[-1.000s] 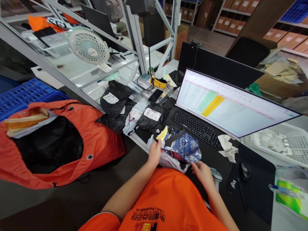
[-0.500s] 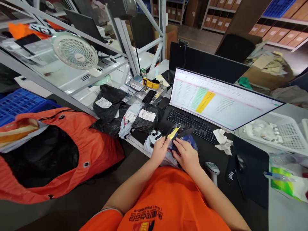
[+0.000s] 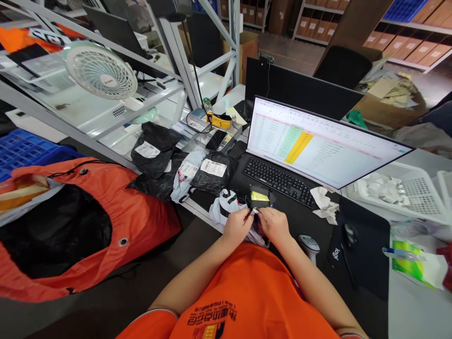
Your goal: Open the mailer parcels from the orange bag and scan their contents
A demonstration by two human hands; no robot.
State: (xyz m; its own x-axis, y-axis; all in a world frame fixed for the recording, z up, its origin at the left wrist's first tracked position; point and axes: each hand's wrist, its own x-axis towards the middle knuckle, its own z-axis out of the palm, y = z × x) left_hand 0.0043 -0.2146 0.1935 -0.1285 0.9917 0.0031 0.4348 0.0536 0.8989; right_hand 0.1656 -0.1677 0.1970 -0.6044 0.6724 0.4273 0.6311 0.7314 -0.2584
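Observation:
My left hand [image 3: 239,225] and my right hand [image 3: 274,225] are close together in front of the keyboard. The fingers of both are closed in a pinch on a crinkled plastic bag [image 3: 254,212], with only a shiny bit of it showing between the fingertips. Just past the fingertips is a flat black item with a yellow face [image 3: 260,197]; whether it is joined to the bag I cannot tell. A white plastic mailer with black print [image 3: 226,205] lies beside and partly under my left hand. Much of what is below the hands is hidden.
Black parcels with white labels [image 3: 213,168] and a white mailer [image 3: 187,173] lie to the left. An open orange sack [image 3: 148,226] is further left. Ahead are a keyboard [image 3: 278,181] and monitor [image 3: 318,141]. A scanner [image 3: 309,246], crumpled tissue [image 3: 325,205] and mouse [image 3: 351,235] are right.
Both hands have drawn together and now pinch the plastic between them. The black and yellow item has turned from slanted to level, beyond the fingertips. The blue plastic is mostly out of sight.

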